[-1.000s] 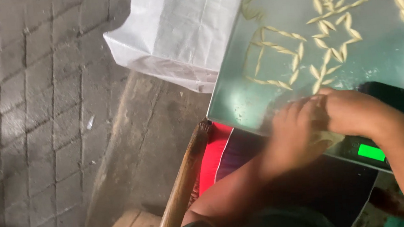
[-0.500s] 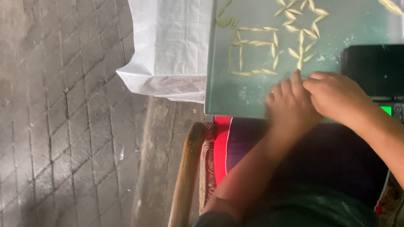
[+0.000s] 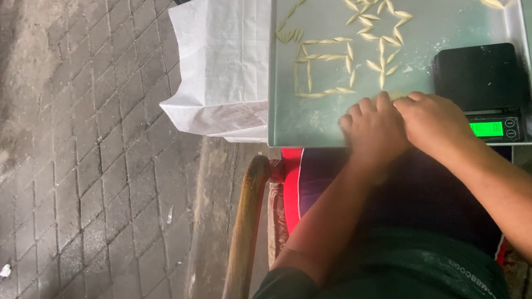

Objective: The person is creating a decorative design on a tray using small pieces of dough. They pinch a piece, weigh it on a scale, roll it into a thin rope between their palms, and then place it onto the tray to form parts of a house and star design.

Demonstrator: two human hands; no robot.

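Two hands side by side at the near edge of one tray (image 3: pixel 302 124) — pasta pattern untouched.

Shifted from a second ago: then overlapped by the scale's (image 3: pixel 479 76) green display, now level and touching, display uncovered; no piece added or moved, so work on the pattern at a pause. Left hand (image 3: pixel 373 127) and right hand (image 3: pixel 435 118) both palm down, fingers close and lightly curled, pressed to the metal — anything under them hidden, cannot tell. Counted: one tray, one black scale, one white sack (image 3: pixel 226 63) beside it, and pasta pieces (image 3: pixel 325 58) by the dozen, too small to tally, laid as three figures: a square, a star, a long peaked line.
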